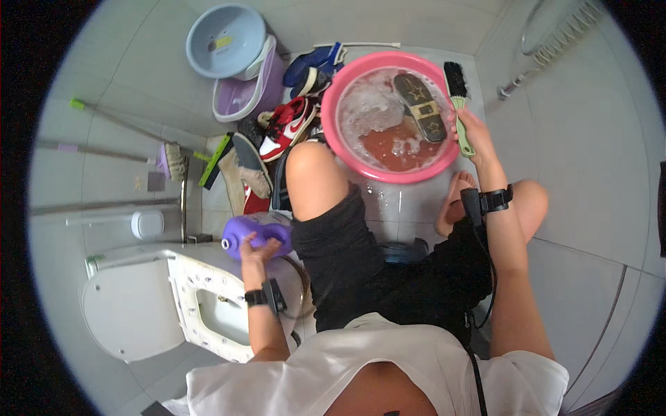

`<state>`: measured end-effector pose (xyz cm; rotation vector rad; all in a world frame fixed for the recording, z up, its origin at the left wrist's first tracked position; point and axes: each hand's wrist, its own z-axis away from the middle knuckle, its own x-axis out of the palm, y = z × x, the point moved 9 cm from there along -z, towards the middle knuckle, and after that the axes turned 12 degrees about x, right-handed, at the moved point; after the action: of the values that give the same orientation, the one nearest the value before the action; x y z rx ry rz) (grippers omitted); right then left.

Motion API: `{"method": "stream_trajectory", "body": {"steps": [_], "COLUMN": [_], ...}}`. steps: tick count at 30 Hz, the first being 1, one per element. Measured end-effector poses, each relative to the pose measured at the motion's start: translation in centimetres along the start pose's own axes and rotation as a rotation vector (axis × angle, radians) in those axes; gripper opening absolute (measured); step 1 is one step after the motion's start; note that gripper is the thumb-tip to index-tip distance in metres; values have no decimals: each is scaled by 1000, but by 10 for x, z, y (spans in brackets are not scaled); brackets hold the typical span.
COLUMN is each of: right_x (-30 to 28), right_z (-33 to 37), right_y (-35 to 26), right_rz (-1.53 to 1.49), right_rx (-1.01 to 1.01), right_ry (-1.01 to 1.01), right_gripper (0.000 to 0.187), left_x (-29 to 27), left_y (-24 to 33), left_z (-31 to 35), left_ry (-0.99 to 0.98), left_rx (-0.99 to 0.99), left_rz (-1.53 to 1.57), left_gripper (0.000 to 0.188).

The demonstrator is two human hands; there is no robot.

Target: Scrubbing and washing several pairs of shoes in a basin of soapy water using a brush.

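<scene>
A scrubbing brush with a pale green handle and black bristles [456,78] is gripped in my right hand [474,133], bristles pointing away from me, at the right rim of a pink basin [334,132]. Soapy, reddish-brown water fills the basin. A dark slipper sole with star shapes and a buckle-like band [414,93] lies at its right side, partly in suds. Down at the left, my left hand [255,255] has its fingers around the handle of a purple detergent bottle [243,227], which is tilted with its mouth to the left. No cap shows on that mouth.
Several shoes, including a red and white sneaker [286,126], crowd the floor left of the basin. Behind them stand a purple tub [236,100] and a blue basin [225,41]. A toilet [191,305] is at lower left; brooms [177,163] lean by the wall.
</scene>
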<state>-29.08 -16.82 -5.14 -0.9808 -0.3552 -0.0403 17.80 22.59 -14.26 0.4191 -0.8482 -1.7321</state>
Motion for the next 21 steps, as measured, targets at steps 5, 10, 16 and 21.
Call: {"method": "stream_trajectory", "body": {"steps": [5,10,16,21], "right_x": [-6,-7,-53,-16], "right_z": [5,5,14,44], "right_y": [-32,-59,-52,-78], "right_rz": [-141,-188,-279,-204], "right_rx": [4,-11,38,35], "right_ry": [-41,-61,1,-116], "right_gripper": [29,23,21,27], "left_x": [222,420,517,518], "left_y": [98,-21,-221,-315], "left_z": [97,90,82,-16], "left_ry": [-445,-931,-1250,-615], "left_rx": [153,-119,165,-137], "left_rz": [438,36,-520,-590], "left_gripper": [37,20,22,58]}}
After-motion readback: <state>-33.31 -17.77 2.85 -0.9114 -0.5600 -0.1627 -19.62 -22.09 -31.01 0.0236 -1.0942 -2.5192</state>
